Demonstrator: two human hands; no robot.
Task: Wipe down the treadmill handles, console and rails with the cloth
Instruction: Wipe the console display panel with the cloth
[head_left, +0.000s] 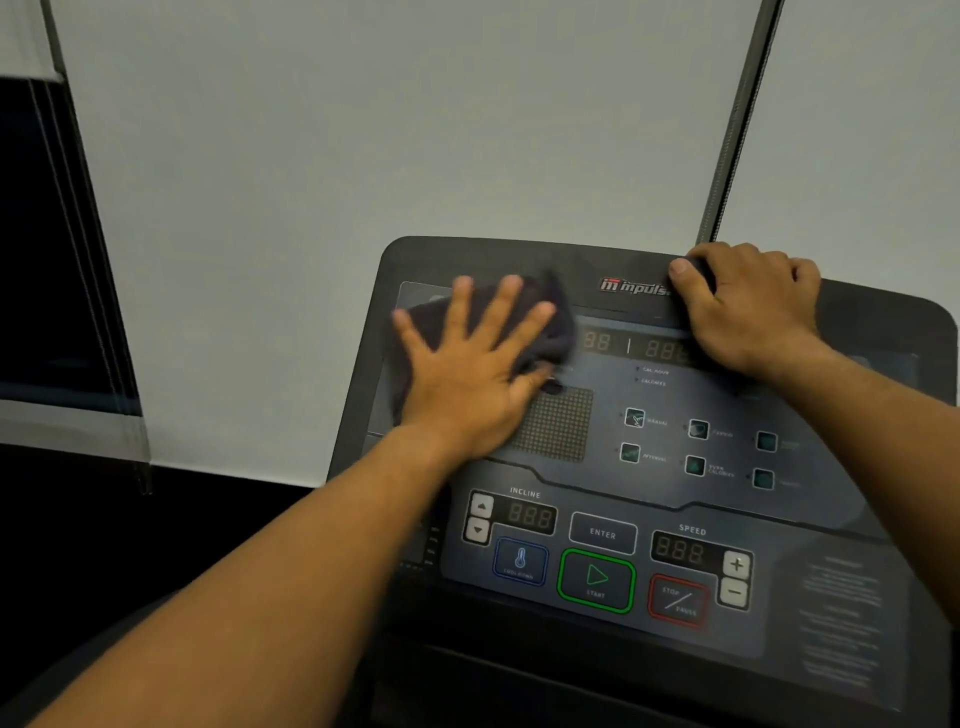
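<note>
A pale blind (363, 130) hangs behind the console (810, 519), a dark window (47, 260) at left; the left hand (467, 374), fingers spread straight, presses the dark cloth (553, 332) on the console's upper left, and the right hand (753, 306) grips its top edge with curled fingers.

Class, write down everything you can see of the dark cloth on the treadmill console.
The cloth is dark, nearly black, soft-looking fabric, bunched rather than folded. It lies against the upper left of the sloping console, beside the number display. The left hand presses it with straight, spread fingers, covering its middle; its edges show around the hand. Its outline is blurred, so its weave cannot be told.
</note>
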